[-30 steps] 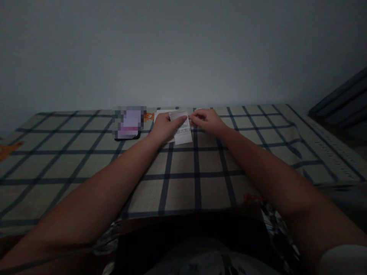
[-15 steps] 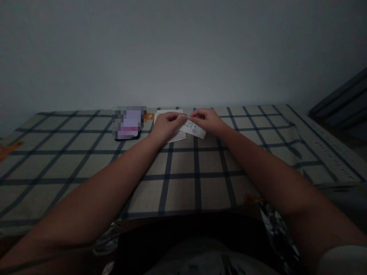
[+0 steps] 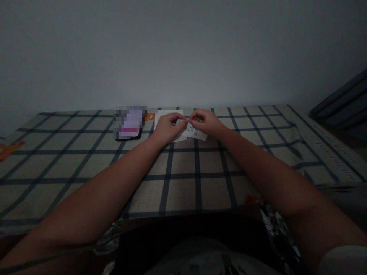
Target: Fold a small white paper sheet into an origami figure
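Note:
A small white slip of paper with dark printing is held between my two hands near the back of the table. My left hand pinches its upper left edge between thumb and fingers. On the other side my right hand grips the top edge, its thumb and forefinger close to the left fingertips. Beneath and behind the left hand lie white sheets or a flat packet, partly covered by that hand. The print is too small to read.
A phone, partly blurred out, rests left of my hands. The checked tablecloth covers the table, which meets a plain wall at the back. Dark slatted furniture stands at the right.
The printed slip has tilted a little and lies lower at its top edge. Both hands have shifted only slightly and still pinch it.

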Action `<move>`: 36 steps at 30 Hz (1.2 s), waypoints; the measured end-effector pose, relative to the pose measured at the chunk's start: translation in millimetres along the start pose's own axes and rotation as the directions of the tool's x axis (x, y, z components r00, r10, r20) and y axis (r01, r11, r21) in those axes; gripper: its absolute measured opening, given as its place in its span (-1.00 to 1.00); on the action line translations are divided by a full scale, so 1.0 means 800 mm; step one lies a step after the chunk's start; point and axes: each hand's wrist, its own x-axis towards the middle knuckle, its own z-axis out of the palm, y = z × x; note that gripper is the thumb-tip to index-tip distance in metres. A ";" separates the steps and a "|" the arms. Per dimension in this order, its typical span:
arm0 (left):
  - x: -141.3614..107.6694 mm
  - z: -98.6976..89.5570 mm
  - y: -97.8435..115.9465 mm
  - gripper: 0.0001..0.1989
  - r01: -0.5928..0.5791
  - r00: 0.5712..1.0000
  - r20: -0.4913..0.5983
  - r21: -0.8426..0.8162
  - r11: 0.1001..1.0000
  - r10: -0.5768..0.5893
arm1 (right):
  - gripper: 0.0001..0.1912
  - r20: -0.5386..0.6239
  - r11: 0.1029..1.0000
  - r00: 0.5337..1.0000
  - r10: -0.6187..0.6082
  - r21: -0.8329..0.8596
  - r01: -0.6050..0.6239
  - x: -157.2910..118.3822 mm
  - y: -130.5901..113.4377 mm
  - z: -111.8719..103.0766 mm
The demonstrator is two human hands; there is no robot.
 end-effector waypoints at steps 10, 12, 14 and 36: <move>-0.006 -0.004 0.011 -0.76 -0.132 0.985 -0.098 0.103 0.986 0.142 | -0.80 -0.026 0.990 0.996 -0.082 -0.114 0.078 0.000 -0.004 -0.008; -0.006 -0.004 0.009 -0.78 -0.140 0.980 -0.127 0.125 0.982 0.156 | -0.80 -0.037 0.990 0.996 -0.084 -0.115 0.079 0.001 -0.001 -0.011; -0.005 -0.005 0.007 -0.78 -0.140 0.974 -0.156 0.151 0.979 0.163 | -0.81 -0.058 0.991 0.996 -0.072 -0.121 0.065 0.001 0.001 -0.015; -0.003 -0.011 0.007 -0.74 -0.006 0.968 -0.248 0.113 0.994 0.034 | -0.95 -0.325 0.981 0.943 0.079 -0.143 -0.132 0.005 0.028 -0.035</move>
